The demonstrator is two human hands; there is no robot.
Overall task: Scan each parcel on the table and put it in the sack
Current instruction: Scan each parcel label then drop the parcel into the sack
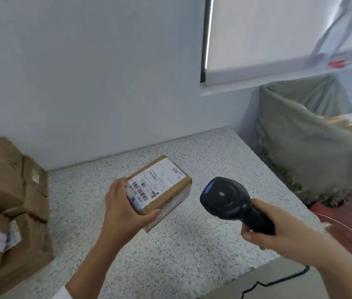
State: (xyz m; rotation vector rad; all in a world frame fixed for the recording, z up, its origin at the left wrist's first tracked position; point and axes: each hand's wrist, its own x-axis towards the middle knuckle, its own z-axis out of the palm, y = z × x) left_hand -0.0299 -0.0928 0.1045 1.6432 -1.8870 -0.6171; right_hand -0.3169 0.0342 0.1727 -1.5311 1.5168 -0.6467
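The parcel (pixel 162 186), a small brown cardboard box, sits tilted above the speckled table (pixel 181 251), its near end gripped by the left hand (pixel 125 210): the thumb lies along the near lower edge and the fingers wrap the left end. A white shipping label (pixel 155 182) covers most of its top face. The label carries several barcodes along its near edge, a small square code, and lines of fine print too blurred to read; the large characters at the near end look like "520" and "D5", with smaller digits beside them that cannot be made out. Just to the right of the parcel, the right hand (pixel 267 231) is closed around the grip of a black scanner (pixel 229 201), whose rounded head tilts toward the box and shows a small blue light on its left side. A black cable (pixel 278 281) runs below the table's near edge. On the left of the table stands a stack of brown boxes (pixel 9 190), one banded with white tape printed in red that is too smeared to read, and one with a small white label. Beyond the table's right edge the grey-green sack (pixel 300 147) stands open, with cartons (pixel 347 124) showing inside it. Behind are a pale wall and a window with a lowered blind (pixel 278 31).
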